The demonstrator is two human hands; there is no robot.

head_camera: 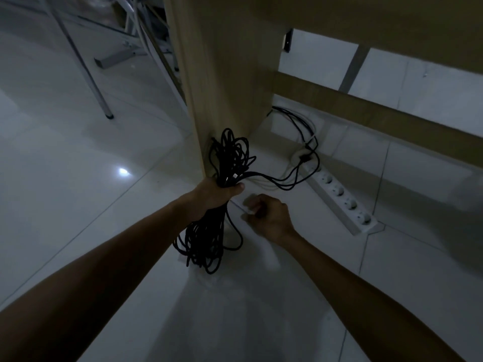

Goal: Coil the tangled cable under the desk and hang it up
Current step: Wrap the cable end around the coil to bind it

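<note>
Black braided cable (pixel 222 184): a bundle of many loops, clasped round its middle by the left hand (pixel 217 193); loops stand up above the fist against the desk panel, and longer loops hang below it down to the floor.
Left hand: fingers and thumb wrapped tightly round the bundle, thumb lying across the front.
Loose strands: several black lines leave the fist to the right and run along the floor to the plugs at the far end of the power strip (pixel 342 197).
Right hand (pixel 269 214): just right of the bundle, apart from it, fingers curled inward; blurred, so whether it pinches anything cannot be told.
Power strip: white, multi-socket, lying on the floor under the desk, right of both hands.
Desk side panel (pixel 227 74): light wood, upright, directly behind the bundle.
Floor (pixel 78 178): glossy white tiles with one bright reflection left of the panel.
Metal chair leg (pixel 86 66): far left, well apart.
</note>
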